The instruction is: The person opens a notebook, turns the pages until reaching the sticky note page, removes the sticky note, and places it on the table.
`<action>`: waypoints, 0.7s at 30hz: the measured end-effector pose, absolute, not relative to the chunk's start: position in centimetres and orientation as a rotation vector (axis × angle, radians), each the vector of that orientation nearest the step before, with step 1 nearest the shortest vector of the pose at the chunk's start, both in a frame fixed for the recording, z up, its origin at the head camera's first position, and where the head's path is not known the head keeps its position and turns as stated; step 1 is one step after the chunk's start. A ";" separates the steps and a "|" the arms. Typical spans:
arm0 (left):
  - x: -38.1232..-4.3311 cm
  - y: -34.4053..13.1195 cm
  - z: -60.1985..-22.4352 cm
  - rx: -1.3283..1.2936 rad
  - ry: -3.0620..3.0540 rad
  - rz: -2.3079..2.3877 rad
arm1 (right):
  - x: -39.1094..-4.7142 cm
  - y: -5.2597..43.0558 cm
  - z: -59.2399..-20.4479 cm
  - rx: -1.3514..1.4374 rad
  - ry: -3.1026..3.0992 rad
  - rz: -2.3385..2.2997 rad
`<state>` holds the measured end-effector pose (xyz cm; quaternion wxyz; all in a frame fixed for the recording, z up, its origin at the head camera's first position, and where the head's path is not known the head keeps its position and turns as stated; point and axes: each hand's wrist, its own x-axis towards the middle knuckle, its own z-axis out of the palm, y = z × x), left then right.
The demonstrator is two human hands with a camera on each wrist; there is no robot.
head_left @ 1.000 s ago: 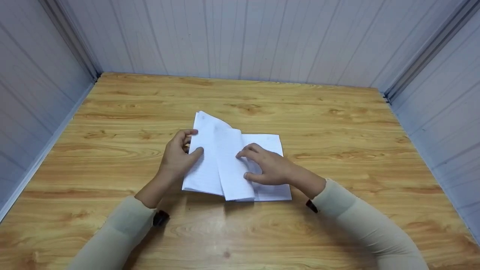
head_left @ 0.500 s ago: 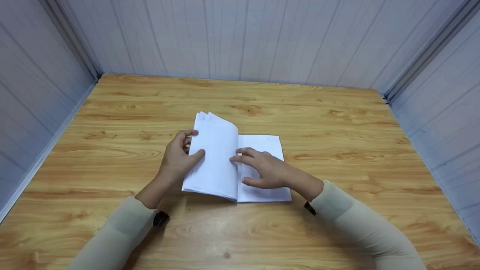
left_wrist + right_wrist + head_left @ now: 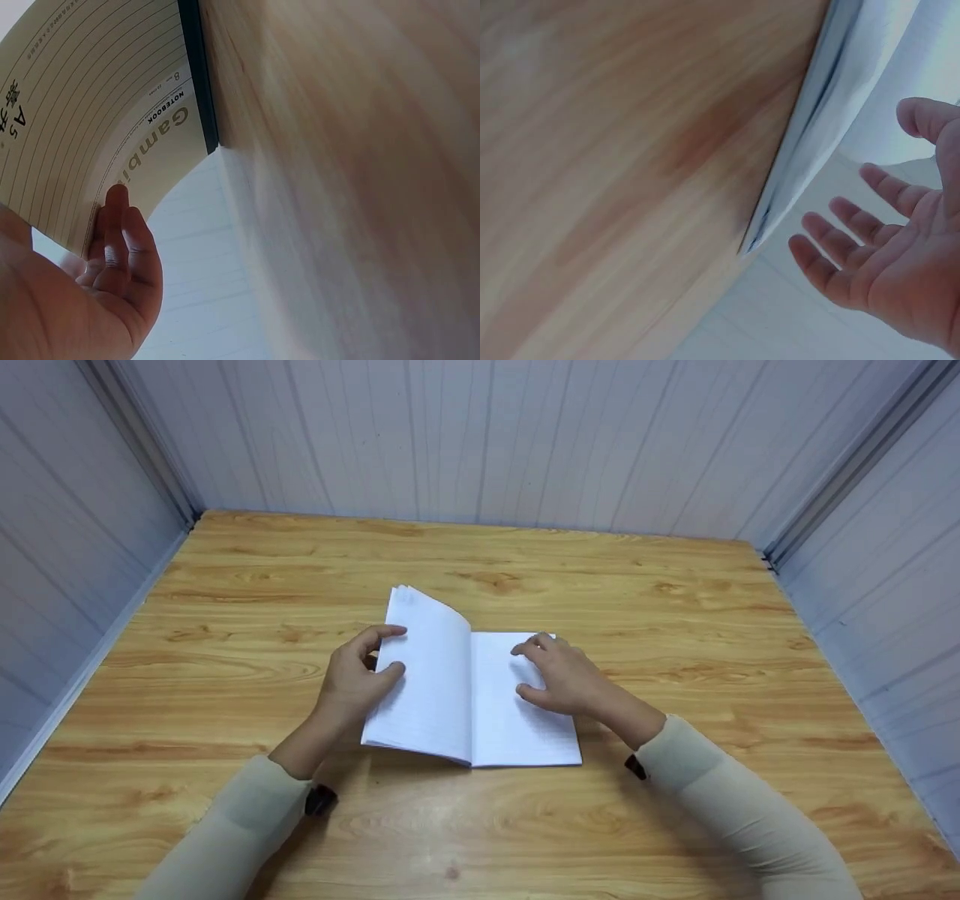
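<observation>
An open notebook (image 3: 435,690) with white lined pages lies in the middle of the table, its left part raised and curved. My left hand (image 3: 355,673) grips the outer edge of that raised part, thumb on the page and fingers behind. In the left wrist view the beige printed cover (image 3: 112,112) with a dark spine shows, with the left fingers against it. My right hand (image 3: 561,673) hovers over the right page (image 3: 517,742), fingers spread and slightly bent, holding nothing. The right wrist view shows its fingers apart from the notebook's edge (image 3: 795,142).
The wood-grain table (image 3: 480,825) stretches around the notebook on all sides. Pale panelled walls (image 3: 480,442) enclose it at the back, left and right. Small dark devices sit under both wrists, such as the left wrist camera (image 3: 321,800).
A loose leaf has turned over to the left and joined the raised pages. My right hand has drawn back to the right, off the fold. The left hand stays at the edge.
</observation>
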<state>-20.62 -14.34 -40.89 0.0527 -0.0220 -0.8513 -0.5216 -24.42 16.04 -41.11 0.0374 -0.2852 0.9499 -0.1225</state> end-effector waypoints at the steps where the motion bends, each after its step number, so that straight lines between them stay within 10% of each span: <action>1: -20.6 -14.4 -40.9 -0.068 -2.589 -1.583 | -24.6 16.2 -41.2 -0.827 2.920 -0.350; 21: -20.6 -14.5 -41.0 -0.052 -2.603 -1.555 | -26.0 17.9 -42.0 -0.535 2.810 -0.218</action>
